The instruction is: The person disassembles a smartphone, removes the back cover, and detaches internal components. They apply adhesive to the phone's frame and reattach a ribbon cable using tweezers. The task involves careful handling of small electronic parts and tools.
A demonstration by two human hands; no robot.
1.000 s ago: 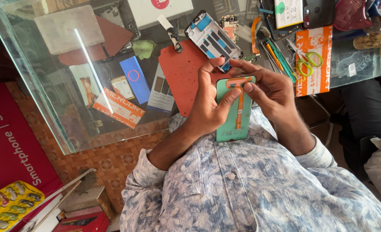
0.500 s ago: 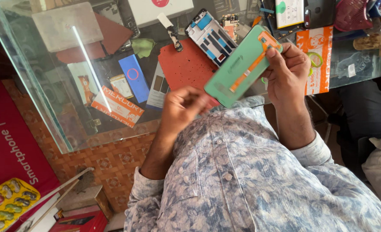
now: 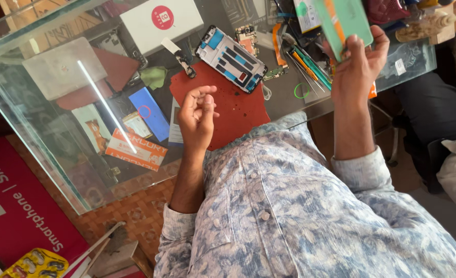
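We are at a phone repair counter in a small shop: a glass-topped table [image 3: 42,154] carries a red work mat [image 3: 233,110] at twelve o'clock, with a stripped phone frame [image 3: 231,58] lying on its far edge. At one o'clock we see loose circuit boards [image 3: 247,36] and screwdrivers [image 3: 308,64] scattered about. A red smartphone advertising banner [image 3: 17,206] lies at eight o'clock.
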